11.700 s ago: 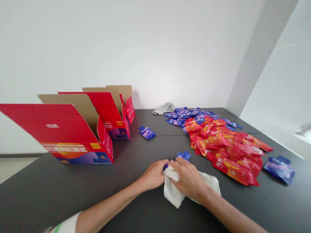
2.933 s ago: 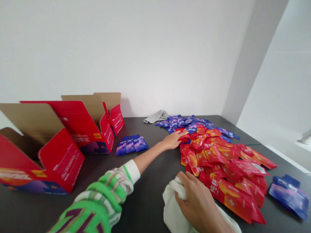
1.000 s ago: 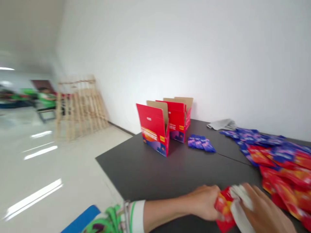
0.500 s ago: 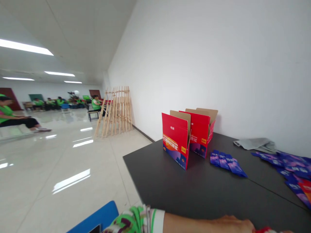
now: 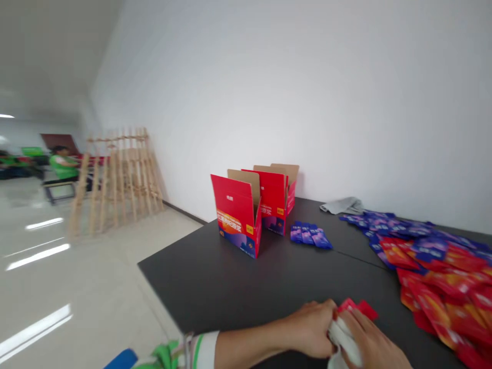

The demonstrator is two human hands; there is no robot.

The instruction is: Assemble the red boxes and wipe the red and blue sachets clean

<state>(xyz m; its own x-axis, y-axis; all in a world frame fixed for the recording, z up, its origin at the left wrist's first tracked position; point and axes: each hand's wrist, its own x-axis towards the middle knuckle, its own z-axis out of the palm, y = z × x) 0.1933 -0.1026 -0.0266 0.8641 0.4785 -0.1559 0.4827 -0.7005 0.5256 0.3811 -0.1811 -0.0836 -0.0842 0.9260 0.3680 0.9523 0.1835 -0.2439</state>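
Left fingers (image 5: 321,320) and right fingers (image 5: 363,333) closed on a white cloth (image 5: 342,341), bunched between both hands. Red foil sachet (image 5: 355,307) protrudes just above the fingers, its lower part hidden in the cloth. Dark worktop (image 5: 246,292) lies beneath. To the right of the fingers: heap of red and blue sachets (image 5: 434,277). Ahead, well apart: row of blue sachets (image 5: 310,236). Ahead and left: open red cardboard cartons (image 5: 236,215). Far left, off the worktop: wooden lattice (image 5: 115,179).
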